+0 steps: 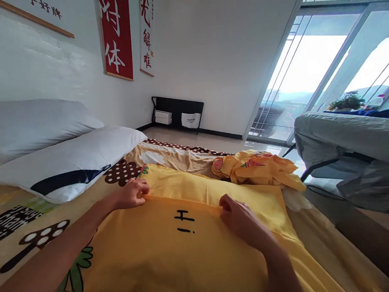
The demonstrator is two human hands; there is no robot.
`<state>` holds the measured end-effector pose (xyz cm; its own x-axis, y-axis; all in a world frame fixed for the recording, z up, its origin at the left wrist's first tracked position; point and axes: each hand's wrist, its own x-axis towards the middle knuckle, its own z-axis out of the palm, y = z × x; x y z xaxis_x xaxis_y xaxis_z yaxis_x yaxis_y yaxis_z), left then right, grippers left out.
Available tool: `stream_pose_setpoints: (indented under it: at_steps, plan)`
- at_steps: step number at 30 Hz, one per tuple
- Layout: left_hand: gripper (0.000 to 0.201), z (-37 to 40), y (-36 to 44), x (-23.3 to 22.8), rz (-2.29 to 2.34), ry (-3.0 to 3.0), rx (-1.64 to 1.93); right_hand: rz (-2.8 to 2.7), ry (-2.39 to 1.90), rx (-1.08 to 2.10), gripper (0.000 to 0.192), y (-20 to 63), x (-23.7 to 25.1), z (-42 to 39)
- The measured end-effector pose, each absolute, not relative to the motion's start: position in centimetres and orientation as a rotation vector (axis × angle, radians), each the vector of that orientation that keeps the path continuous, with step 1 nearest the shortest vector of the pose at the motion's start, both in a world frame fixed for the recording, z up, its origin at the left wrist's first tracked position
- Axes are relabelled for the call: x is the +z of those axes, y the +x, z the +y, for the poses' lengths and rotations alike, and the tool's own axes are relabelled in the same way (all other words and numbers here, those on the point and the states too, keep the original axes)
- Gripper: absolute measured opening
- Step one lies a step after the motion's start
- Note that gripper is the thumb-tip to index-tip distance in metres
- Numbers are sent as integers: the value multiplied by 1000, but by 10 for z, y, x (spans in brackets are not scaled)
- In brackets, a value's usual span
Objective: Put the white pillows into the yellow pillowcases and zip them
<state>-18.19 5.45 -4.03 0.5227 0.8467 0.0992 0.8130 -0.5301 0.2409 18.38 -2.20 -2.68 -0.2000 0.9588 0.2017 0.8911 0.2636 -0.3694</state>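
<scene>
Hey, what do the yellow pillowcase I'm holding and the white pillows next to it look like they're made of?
Yellow pillowcase: woven fabric, probably cotton or a blend, matte; it creases softly where the left hand and right hand pinch its folded edge. White pillows: smooth fabric shells with a slight sheen, puffed by soft filling; the fibre cannot be told.

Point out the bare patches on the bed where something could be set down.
Bare sheet lies between the white pillow and the left hand. Another strip runs beyond the yellow pillowcase, left of the crumpled yellow cloth. Crowded around the right hand.
</scene>
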Motion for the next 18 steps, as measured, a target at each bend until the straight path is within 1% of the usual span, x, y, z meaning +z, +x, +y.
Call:
stream_pose_setpoints:
  at_steps: [1, 3, 4, 6, 7, 11, 15, 18]
  plan:
    - [8, 54, -184, -42, 1445, 2591, 308, -2120, -1735, 263, 15, 191, -28, -19]
    - [18, 54, -189, -47, 1501, 2594, 273, -2077, -1843, 298, 5, 205, -28, -16]
    - [26, 54, -191, -50, 1528, 2594, 241, -2072, -1888, 313, 5, 213, -27, -15]
    - [36, 54, -192, -53, 1565, 2596, 186, -2074, -1946, 332, 16, 227, -25, -17]
    - [36, 54, -192, -53, 1580, 2605, 178, -2078, -1963, 335, 20, 234, -25, -19]
    - [20, 48, -182, -40, 1635, 2708, 266, -2050, -1986, 390, 26, 260, -37, -26]
    - [19, 43, -173, -33, 1798, 2746, 391, -2044, -1880, 452, 26, 296, -61, -30]
    - [16, 49, -171, -39, 1793, 2621, 442, -2008, -1784, 459, 25, 323, -73, -34]
